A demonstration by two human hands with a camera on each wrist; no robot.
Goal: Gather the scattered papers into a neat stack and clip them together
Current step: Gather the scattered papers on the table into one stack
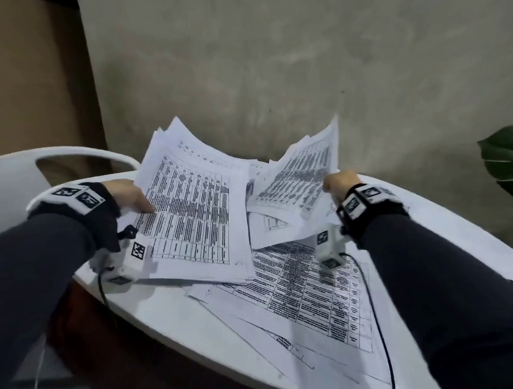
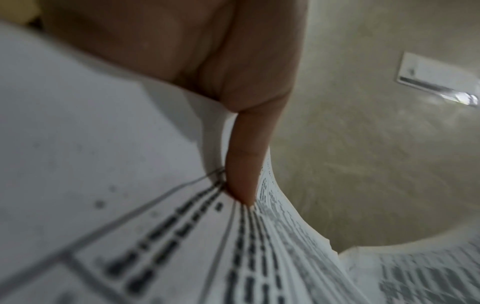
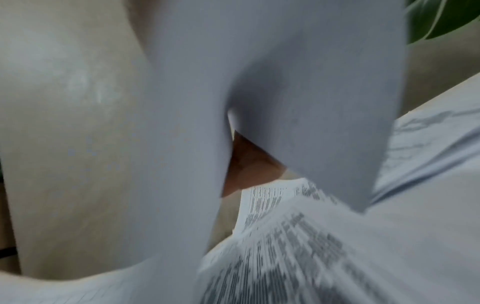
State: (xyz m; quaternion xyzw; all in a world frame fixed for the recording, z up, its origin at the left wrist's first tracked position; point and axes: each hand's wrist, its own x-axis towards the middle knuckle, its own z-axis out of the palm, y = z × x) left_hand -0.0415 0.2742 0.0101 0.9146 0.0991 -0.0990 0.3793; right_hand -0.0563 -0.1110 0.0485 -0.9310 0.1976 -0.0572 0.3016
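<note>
White printed sheets with tables lie scattered over a round white table [image 1: 172, 312]. My left hand [image 1: 129, 197] grips the left edge of a thick bundle of papers [image 1: 194, 214], thumb on top; in the left wrist view the thumb [image 2: 244, 164] presses on that bundle [image 2: 130, 226]. My right hand [image 1: 341, 181] grips a smaller sheaf of papers [image 1: 301, 174], lifted and tilted up to the right of the bundle. The right wrist view shows its blurred sheets [image 3: 298, 92] hiding most of my fingers. More loose sheets [image 1: 309, 292] lie flat nearer me. No clip is in view.
A white chair [image 1: 19, 181] stands at the table's far left. A grey wall [image 1: 273, 61] rises close behind the table. Green plant leaves [image 1: 506, 160] hang at the right edge. Black cables [image 1: 378, 321] trail from both wrist cameras across the table.
</note>
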